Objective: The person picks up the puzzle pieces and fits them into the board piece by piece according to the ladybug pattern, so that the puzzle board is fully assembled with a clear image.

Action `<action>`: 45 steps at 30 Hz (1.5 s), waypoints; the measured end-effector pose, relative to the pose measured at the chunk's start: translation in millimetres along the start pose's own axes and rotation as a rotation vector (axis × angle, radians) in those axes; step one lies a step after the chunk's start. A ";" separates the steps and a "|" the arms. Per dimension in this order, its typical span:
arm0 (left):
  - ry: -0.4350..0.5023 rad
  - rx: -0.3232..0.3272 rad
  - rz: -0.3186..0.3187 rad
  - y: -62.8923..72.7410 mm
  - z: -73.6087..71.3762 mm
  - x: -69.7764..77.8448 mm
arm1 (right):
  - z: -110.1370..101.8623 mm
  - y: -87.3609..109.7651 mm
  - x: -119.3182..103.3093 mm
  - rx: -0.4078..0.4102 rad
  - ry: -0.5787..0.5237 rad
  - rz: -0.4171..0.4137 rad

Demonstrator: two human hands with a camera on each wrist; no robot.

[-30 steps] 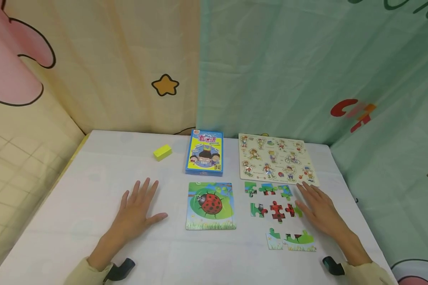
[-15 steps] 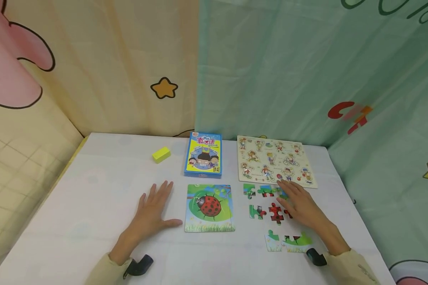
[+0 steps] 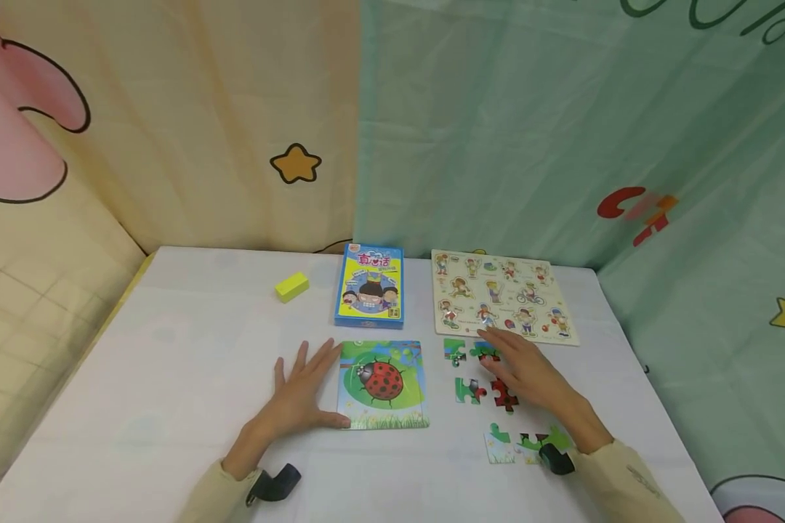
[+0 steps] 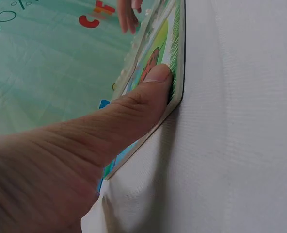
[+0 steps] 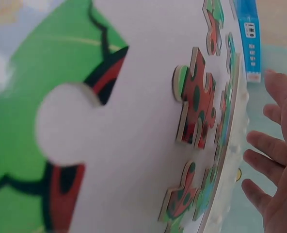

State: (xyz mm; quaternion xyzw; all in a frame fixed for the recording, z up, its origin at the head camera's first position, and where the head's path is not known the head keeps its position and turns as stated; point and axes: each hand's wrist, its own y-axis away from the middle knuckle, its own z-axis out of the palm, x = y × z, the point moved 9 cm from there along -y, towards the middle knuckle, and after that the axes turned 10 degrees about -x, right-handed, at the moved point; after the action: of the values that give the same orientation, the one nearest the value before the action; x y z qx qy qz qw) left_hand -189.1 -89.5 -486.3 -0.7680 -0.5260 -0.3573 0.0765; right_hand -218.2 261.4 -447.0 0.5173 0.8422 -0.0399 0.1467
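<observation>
A square ladybug picture board (image 3: 382,407) lies flat on the white table. My left hand (image 3: 299,403) is spread along its left side, fingertips right at the upper left edge. In the left wrist view, the thumb (image 4: 138,102) lies over the board's (image 4: 176,53) corner by the printed grass. My right hand (image 3: 526,370), fingers extended and holding nothing, is over the loose jigsaw pieces, hiding some of them. Among these pieces are a red spotted one (image 5: 198,102), a green and red one (image 3: 467,391) and a grass corner piece (image 3: 499,447).
A blue and yellow box (image 3: 369,319) stands behind the ladybug board, with a yellow block (image 3: 292,287) to its left. A pale board with small printed figures (image 3: 506,290) lies at the back right. Curtains (image 3: 471,145) hang behind the table.
My left hand has moved right to the ladybug board's left edge. My right hand has moved left from beside the loose pieces to over them. The pieces still in view lie as before.
</observation>
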 end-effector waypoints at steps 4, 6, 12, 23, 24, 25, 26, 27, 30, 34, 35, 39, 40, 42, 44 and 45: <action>-0.003 -0.007 0.008 -0.1 1.2 0.5 | 1.8 -9.2 -4.4 -0.041 -0.024 0.025; 0.000 -0.011 0.010 0.7 2.1 0.1 | 2.5 -13.4 -7.8 -0.058 -0.040 0.023; 0.011 -0.025 0.006 4.0 4.2 -0.4 | 5.2 -23.1 -17.9 -0.096 -0.097 -0.021; 0.008 -0.063 0.035 11.0 9.1 3.2 | 11.8 -42.2 -25.1 -0.128 -0.202 -0.133; 0.010 -0.065 0.036 11.0 9.5 3.0 | 12.3 -43.9 -25.1 -0.127 -0.201 -0.141; 0.011 -0.066 0.036 10.9 9.9 2.7 | 12.6 -45.3 -24.9 -0.127 -0.206 -0.145; 0.013 -0.068 0.037 10.6 10.4 2.2 | 13.1 -46.4 -24.9 -0.129 -0.207 -0.148; 0.015 -0.071 0.036 10.2 10.9 1.6 | 13.6 -47.3 -24.8 -0.133 -0.212 -0.151; 0.024 -0.080 0.040 8.9 11.9 0.6 | 14.2 -48.5 -24.7 -0.134 -0.220 -0.168; 0.024 -0.085 0.046 7.7 11.1 -0.4 | 14.6 -49.4 -25.3 -0.137 -0.218 -0.184; 0.022 -0.084 0.046 7.5 10.5 -0.5 | 14.8 -49.9 -25.6 -0.139 -0.216 -0.186; 0.016 -0.078 0.055 6.7 8.9 -0.4 | 16.0 -51.7 -25.6 -0.160 -0.193 -0.173; 0.018 -0.078 0.059 6.2 8.9 -0.1 | 16.2 -52.1 -24.9 -0.163 -0.188 -0.165; 0.017 -0.079 0.066 5.1 9.1 0.5 | 15.8 -52.5 -23.8 -0.168 -0.174 -0.151; 0.018 -0.078 0.068 4.0 9.3 0.7 | 15.9 -53.6 -22.4 -0.174 -0.171 -0.137; 0.017 -0.077 0.068 3.6 9.3 0.8 | 15.8 -54.0 -22.3 -0.175 -0.168 -0.137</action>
State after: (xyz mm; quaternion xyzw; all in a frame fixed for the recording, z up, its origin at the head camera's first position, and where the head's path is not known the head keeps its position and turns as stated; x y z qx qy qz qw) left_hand -181.5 -85.9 -491.7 -0.7848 -0.4849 -0.3808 0.0634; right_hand -253.2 213.9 -460.2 0.4389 0.8605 -0.0193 0.2581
